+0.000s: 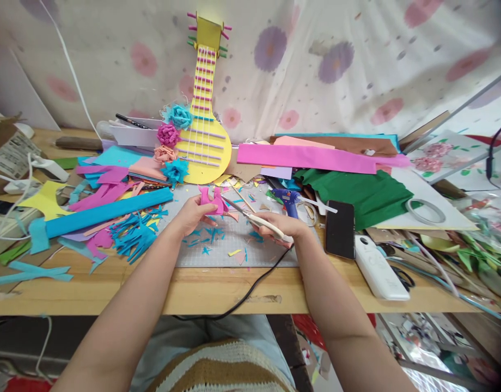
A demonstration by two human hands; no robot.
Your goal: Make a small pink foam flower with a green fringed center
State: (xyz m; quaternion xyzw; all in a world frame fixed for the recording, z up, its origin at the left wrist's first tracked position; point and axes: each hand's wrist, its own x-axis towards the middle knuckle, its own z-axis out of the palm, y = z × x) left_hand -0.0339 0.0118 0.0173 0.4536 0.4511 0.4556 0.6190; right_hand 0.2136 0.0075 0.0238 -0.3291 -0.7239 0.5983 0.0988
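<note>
My left hand (192,214) pinches a small cut piece of pink crepe paper (212,200) above the mat. In my right hand (281,224) are white-handled scissors (270,226), their blades pointing left toward the pink piece. Whether the blades touch the paper I cannot tell. Beneath both hands lies a grey cutting mat (197,253) strewn with blue, yellow and pink scraps. A blue glue gun (290,202) sits just beyond my right hand. Behind the mat a yellow paper guitar (207,147) leans upright, with paper flowers (167,134) along its left side.
Blue crepe strips (107,211) and fringed scraps (134,235) cover the left side. To the right are a black phone (339,230), a white device (380,268), green crepe paper (356,193) and a tape ring (425,211). A black cable (254,284) crosses the table's front edge.
</note>
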